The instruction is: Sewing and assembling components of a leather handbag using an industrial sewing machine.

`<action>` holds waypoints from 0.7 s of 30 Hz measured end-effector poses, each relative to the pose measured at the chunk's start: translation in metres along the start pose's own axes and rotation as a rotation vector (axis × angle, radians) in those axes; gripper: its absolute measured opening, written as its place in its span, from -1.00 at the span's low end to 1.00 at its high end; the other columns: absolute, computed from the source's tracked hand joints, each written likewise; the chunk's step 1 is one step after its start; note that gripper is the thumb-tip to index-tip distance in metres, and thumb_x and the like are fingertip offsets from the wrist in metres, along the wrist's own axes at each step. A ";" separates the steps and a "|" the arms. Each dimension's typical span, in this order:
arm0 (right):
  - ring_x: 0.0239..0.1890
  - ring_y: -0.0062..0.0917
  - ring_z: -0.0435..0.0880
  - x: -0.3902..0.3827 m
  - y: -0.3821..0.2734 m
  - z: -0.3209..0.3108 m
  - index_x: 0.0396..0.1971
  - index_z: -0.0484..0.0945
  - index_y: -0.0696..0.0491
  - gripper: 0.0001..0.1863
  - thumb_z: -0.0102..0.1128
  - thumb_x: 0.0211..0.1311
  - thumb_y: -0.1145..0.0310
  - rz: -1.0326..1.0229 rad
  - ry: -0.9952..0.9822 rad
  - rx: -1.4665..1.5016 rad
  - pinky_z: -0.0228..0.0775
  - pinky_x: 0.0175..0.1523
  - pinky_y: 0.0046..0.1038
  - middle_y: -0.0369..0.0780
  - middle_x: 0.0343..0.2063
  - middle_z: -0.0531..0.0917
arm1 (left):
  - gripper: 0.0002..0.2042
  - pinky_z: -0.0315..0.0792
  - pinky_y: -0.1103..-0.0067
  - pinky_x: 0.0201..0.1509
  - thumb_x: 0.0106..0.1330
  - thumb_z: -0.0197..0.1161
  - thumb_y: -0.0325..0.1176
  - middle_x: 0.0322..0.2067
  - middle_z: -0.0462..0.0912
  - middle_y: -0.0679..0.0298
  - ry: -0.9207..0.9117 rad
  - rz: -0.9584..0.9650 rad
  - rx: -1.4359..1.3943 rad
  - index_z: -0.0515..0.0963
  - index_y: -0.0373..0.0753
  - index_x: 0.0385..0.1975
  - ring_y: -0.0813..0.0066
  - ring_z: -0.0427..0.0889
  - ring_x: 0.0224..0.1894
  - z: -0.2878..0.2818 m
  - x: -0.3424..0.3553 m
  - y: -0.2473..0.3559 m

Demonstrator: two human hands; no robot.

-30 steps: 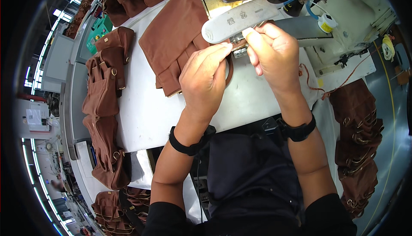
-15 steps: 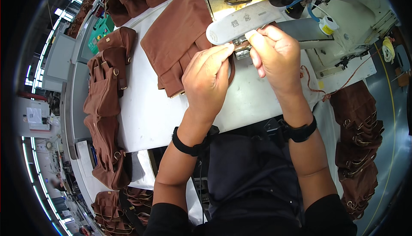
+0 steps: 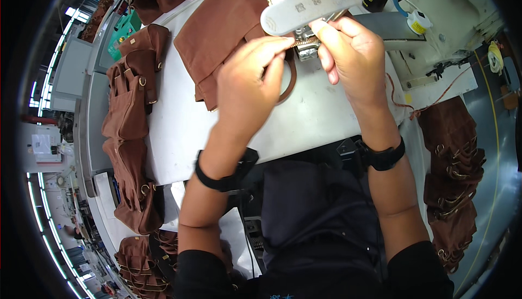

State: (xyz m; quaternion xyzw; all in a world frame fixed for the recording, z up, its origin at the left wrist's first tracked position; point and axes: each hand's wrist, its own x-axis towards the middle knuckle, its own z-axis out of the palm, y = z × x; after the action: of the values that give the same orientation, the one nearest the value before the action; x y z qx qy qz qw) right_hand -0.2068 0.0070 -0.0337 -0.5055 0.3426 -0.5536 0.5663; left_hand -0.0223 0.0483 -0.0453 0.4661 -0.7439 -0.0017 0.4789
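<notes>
My left hand pinches the end of a brown strip with metal zipper teeth at the sewing machine's foot, below a pale grey rounded cover. My right hand is closed just right of it, thumb and forefinger pressed at the metal parts; what they grip is too small to make out. A brown fabric bag piece lies on the white table left of the machine, with a brown loop beside my left hand.
The sewing machine body fills the upper right, with an oil bottle and red cord. Brown bags line the left and lie piled at right. A green box sits at upper left; a distant person is at lower left.
My left hand has shifted slightly up and left with its fingers still at the zipper strip. My right hand and the machine appear slightly higher in the picture.
</notes>
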 end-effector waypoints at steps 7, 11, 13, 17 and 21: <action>-0.74 -0.76 0.42 0.001 -0.001 -0.001 -0.28 0.69 0.20 -0.80 0.31 0.45 0.35 0.005 -0.023 -0.027 0.26 -0.61 -0.64 -0.33 -0.68 0.59 | -0.76 0.57 0.28 0.08 0.44 0.14 -0.44 -0.13 0.74 0.04 -0.319 0.325 0.228 0.68 -0.30 0.00 0.01 0.71 -0.09 -0.026 0.073 -0.019; -0.75 -0.76 0.41 0.001 -0.003 -0.002 -0.35 0.70 0.16 -0.77 0.34 0.42 0.30 0.053 0.001 -0.027 0.24 -0.60 -0.64 -0.35 -0.68 0.58 | -0.79 0.59 0.32 0.13 0.35 0.32 -0.49 -0.11 0.75 0.05 -0.415 0.222 -0.368 0.71 -0.35 -0.06 0.05 0.73 -0.02 -0.010 0.091 -0.013; -0.75 -0.77 0.41 0.001 -0.002 -0.004 -0.38 0.70 0.15 -0.76 0.34 0.41 0.28 0.054 0.000 -0.034 0.23 -0.59 -0.64 -0.36 -0.68 0.58 | -0.79 0.55 0.26 0.01 0.46 0.17 -0.39 -0.19 0.69 0.04 -0.548 0.503 0.349 0.66 -0.30 -0.05 0.01 0.69 -0.16 -0.023 0.092 -0.017; -0.74 -0.77 0.41 0.001 -0.002 -0.004 -0.43 0.70 0.13 -0.75 0.35 0.40 0.27 0.033 0.006 -0.050 0.22 -0.58 -0.65 -0.36 -0.69 0.58 | -0.83 0.55 0.27 -0.06 0.47 0.17 -0.36 -0.27 0.69 0.07 -0.575 0.360 0.269 0.67 -0.28 -0.17 0.05 0.69 -0.19 -0.032 0.076 -0.032; -0.74 -0.76 0.41 0.001 0.000 -0.003 -0.42 0.72 0.13 -0.75 0.36 0.39 0.26 0.014 0.008 -0.051 0.23 -0.58 -0.65 -0.35 -0.68 0.59 | -0.80 0.56 0.32 -0.24 0.42 0.25 -0.28 -0.43 0.68 0.20 -0.601 0.563 0.459 0.67 -0.24 -0.39 0.18 0.71 -0.26 -0.044 0.058 -0.027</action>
State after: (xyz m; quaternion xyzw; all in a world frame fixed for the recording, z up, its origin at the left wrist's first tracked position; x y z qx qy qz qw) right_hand -0.2096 0.0055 -0.0344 -0.5151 0.3623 -0.5429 0.5556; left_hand 0.0215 0.0121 0.0081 0.3190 -0.9282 0.1577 0.1086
